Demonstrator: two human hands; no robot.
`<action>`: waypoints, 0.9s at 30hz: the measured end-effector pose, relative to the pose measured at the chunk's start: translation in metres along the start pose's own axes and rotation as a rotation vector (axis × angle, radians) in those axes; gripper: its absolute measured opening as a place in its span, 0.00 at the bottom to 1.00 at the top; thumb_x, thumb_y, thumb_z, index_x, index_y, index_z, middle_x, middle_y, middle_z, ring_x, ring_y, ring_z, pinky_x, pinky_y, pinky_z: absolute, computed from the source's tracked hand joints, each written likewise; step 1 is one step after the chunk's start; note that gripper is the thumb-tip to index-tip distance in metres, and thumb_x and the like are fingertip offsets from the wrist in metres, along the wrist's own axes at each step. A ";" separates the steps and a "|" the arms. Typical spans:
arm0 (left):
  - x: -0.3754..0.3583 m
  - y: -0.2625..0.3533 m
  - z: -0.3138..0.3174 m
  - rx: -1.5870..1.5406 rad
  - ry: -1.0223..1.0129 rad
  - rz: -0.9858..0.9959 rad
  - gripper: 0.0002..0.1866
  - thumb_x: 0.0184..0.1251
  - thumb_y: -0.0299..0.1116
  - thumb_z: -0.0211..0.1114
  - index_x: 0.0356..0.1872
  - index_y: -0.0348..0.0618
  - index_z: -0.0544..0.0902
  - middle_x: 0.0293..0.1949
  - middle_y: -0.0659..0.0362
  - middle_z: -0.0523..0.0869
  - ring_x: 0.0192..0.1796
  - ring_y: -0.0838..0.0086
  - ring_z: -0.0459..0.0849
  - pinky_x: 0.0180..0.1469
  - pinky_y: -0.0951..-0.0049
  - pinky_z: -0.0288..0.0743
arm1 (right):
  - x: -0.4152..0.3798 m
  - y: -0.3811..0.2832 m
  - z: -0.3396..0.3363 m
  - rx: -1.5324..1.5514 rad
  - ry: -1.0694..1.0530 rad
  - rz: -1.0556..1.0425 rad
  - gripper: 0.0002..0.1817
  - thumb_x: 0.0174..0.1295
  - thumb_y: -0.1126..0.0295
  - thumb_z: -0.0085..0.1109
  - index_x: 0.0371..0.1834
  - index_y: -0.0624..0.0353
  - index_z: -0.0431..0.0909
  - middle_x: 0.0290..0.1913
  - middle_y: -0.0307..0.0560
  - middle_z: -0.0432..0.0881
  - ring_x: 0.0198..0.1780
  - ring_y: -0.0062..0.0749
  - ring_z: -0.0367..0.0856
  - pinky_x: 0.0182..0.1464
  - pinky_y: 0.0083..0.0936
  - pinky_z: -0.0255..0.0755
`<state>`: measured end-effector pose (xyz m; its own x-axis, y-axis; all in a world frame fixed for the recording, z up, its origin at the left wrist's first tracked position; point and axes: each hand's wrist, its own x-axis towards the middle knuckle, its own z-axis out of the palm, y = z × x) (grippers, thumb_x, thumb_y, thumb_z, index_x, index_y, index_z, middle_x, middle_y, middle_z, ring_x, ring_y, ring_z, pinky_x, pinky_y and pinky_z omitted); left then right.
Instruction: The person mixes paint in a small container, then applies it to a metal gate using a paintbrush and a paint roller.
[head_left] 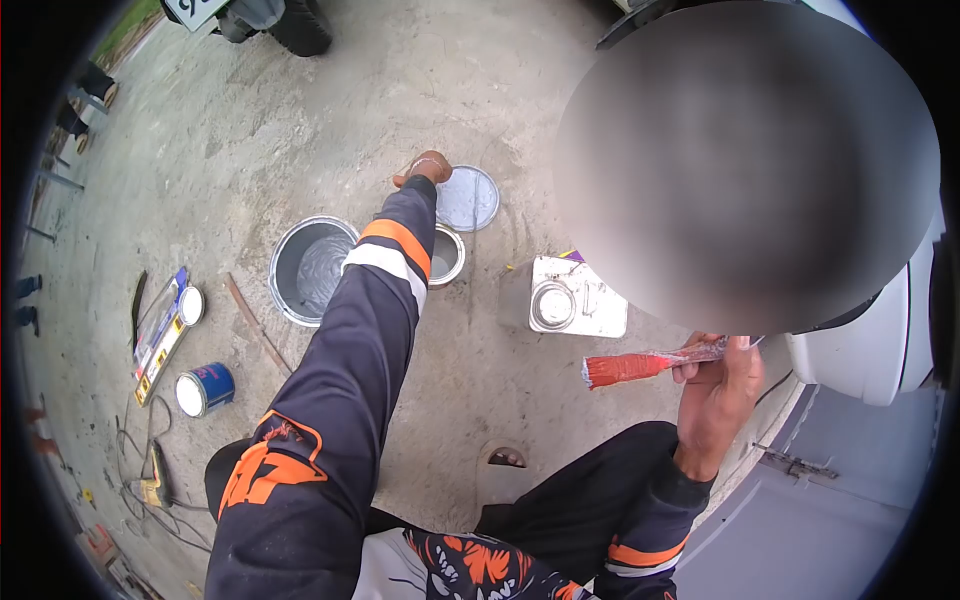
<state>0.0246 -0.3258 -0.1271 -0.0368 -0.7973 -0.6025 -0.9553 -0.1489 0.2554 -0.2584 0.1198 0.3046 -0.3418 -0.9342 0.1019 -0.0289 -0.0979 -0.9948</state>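
My right hand [715, 395] is closed around a paintbrush [628, 369] with red bristles pointing left. Out at the end of my stretched left sleeve, my left hand [428, 166] is curled at the left edge of a round grey lid [467, 198]. What its fingers hold, if anything, is hidden. Below the lid stands a small open can [446, 256], partly covered by my sleeve. Left of the sleeve is a larger open bucket [322, 270] with grey paint inside. A rectangular metal can [592, 297] with a round cap stands above the brush.
On the left lie a blue paint can [207, 389], a yellow spirit level [159, 360], a stick [256, 320] and a corded yellow tool [156, 478]. A blurred round area fills the upper right, beside a white vehicle [850, 350]. A wheel [301, 27] stands at the top.
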 end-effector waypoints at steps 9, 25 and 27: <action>-0.016 0.005 0.014 -0.225 0.031 -0.163 0.28 0.69 0.32 0.61 0.70 0.38 0.83 0.76 0.39 0.77 0.80 0.43 0.71 0.78 0.40 0.64 | -0.051 0.061 0.103 -0.410 -0.606 0.425 0.15 0.84 0.61 0.53 0.43 0.63 0.75 0.31 0.47 0.78 0.31 0.37 0.78 0.39 0.36 0.73; -0.078 0.012 0.005 -0.246 0.045 -0.195 0.23 0.72 0.34 0.62 0.67 0.46 0.87 0.70 0.42 0.83 0.73 0.45 0.80 0.74 0.31 0.56 | -0.027 0.326 0.172 -1.064 -0.193 0.512 0.20 0.68 0.65 0.66 0.52 0.73 0.79 0.49 0.77 0.88 0.54 0.72 0.88 0.60 0.55 0.81; -0.087 0.014 0.002 -0.245 0.047 -0.197 0.23 0.72 0.34 0.62 0.66 0.46 0.87 0.70 0.42 0.84 0.73 0.45 0.81 0.74 0.30 0.55 | -0.023 0.336 0.171 -1.054 -0.193 0.516 0.18 0.68 0.66 0.66 0.51 0.73 0.79 0.49 0.77 0.88 0.55 0.72 0.87 0.60 0.54 0.81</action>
<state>0.0136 -0.2571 -0.0723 0.1610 -0.7641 -0.6246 -0.8435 -0.4351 0.3149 -0.0999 0.0494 -0.0312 -0.3956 -0.8255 -0.4026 -0.7185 0.5512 -0.4242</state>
